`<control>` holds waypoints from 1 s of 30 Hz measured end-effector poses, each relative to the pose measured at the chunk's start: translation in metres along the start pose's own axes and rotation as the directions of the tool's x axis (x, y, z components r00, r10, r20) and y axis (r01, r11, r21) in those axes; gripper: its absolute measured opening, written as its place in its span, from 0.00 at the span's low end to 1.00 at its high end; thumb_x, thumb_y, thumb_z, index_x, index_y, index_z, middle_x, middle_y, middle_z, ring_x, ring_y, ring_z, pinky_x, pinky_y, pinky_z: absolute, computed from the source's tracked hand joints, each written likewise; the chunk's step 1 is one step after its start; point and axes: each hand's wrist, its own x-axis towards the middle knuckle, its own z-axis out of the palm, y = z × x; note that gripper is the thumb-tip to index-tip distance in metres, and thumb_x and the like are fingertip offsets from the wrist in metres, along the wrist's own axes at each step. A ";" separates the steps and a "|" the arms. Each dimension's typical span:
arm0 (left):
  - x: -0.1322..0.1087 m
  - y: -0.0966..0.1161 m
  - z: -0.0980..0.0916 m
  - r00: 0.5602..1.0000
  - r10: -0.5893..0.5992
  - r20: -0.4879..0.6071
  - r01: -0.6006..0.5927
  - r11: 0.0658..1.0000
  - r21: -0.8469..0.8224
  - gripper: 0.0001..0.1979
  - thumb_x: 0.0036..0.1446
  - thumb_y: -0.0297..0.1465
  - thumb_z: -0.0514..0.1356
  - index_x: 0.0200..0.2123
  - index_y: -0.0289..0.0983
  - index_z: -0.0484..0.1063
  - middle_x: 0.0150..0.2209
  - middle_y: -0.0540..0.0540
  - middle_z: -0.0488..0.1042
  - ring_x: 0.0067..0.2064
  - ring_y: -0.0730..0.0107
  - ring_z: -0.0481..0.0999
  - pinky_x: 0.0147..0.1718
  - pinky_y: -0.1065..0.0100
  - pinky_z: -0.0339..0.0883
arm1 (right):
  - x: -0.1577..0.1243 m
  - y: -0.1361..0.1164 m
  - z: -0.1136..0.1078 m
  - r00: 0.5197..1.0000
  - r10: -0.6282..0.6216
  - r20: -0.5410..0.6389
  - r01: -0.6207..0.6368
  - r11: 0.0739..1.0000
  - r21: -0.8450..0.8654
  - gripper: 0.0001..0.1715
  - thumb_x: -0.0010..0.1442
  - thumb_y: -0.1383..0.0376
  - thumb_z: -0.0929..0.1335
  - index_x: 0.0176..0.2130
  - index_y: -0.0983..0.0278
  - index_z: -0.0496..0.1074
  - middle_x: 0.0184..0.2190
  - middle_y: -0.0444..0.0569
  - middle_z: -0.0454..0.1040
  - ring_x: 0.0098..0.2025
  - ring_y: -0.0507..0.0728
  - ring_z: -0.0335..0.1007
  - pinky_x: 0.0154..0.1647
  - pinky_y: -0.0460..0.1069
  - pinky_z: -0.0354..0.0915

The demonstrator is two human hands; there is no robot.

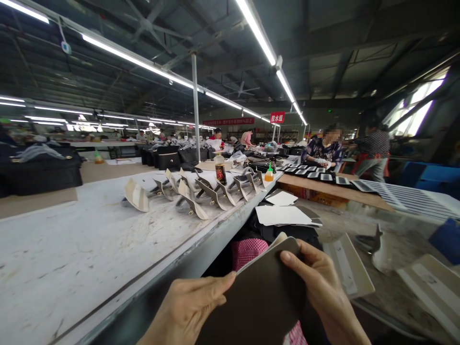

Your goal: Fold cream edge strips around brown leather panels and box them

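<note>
Two grips close on one dark panel (264, 292). The left hand (189, 309) pinches its left edge with the thumb lying flat along the top face. The right hand (325, 292) pinches the right side, thumb pressed onto the face near the upper corner, fingers hidden beneath. The panel sits low in front of the person, just off the edge of the bench (72, 249), tilted with its far corners raised. A pale layer shows along its upper edge, so it looks like two plies or a folded sheet. I judge it light and thin, stiffer than cloth yet bendable, with a matte face unlikely to slip. The edges seem the sensible place to hold, since pressing the middle could crease it.

Just behind it lies a red checked cloth (247, 251), then a stack of white-faced pieces (283, 215). On the bench stands a row of folded pieces (201, 194) with metal clasps, with a brown bottle (220, 168) and an orange-capped bottle (269, 173) beyond. A co-worker (323, 149) sits well apart.
</note>
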 end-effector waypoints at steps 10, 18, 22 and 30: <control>0.004 -0.013 0.025 0.957 0.044 -0.286 -0.009 0.992 0.122 0.20 0.62 0.16 0.60 0.53 0.38 0.80 0.35 0.47 0.83 0.34 0.73 0.84 0.37 0.81 0.78 | -0.011 0.007 0.001 0.975 -0.220 -0.034 0.200 0.933 -0.298 0.20 0.53 0.49 0.77 0.29 0.63 0.79 0.25 0.45 0.72 0.29 0.55 0.65 0.27 0.46 0.63; 0.001 -0.008 0.027 0.969 0.092 -0.230 -0.083 0.995 0.052 0.23 0.62 0.14 0.60 0.56 0.37 0.78 0.33 0.46 0.81 0.31 0.73 0.82 0.33 0.78 0.78 | -0.002 0.008 0.000 0.998 -0.062 -0.012 0.061 0.994 -0.089 0.21 0.47 0.50 0.81 0.28 0.64 0.79 0.23 0.43 0.71 0.24 0.51 0.60 0.22 0.43 0.57; 0.008 -0.006 0.026 0.958 0.149 -0.245 -0.145 0.989 0.036 0.20 0.63 0.16 0.60 0.54 0.37 0.79 0.32 0.45 0.81 0.29 0.72 0.82 0.30 0.78 0.78 | -0.002 0.009 0.003 0.999 -0.035 0.008 0.035 0.999 -0.033 0.21 0.47 0.51 0.81 0.27 0.65 0.77 0.23 0.42 0.70 0.25 0.51 0.60 0.24 0.43 0.58; 0.020 -0.015 0.038 0.901 0.312 -0.301 -0.251 0.942 0.222 0.18 0.63 0.15 0.60 0.53 0.31 0.78 0.35 0.40 0.83 0.32 0.69 0.84 0.33 0.74 0.82 | -0.008 0.010 -0.001 0.990 -0.124 -0.071 0.116 0.988 -0.105 0.20 0.49 0.50 0.80 0.29 0.63 0.79 0.25 0.45 0.72 0.26 0.53 0.63 0.24 0.45 0.60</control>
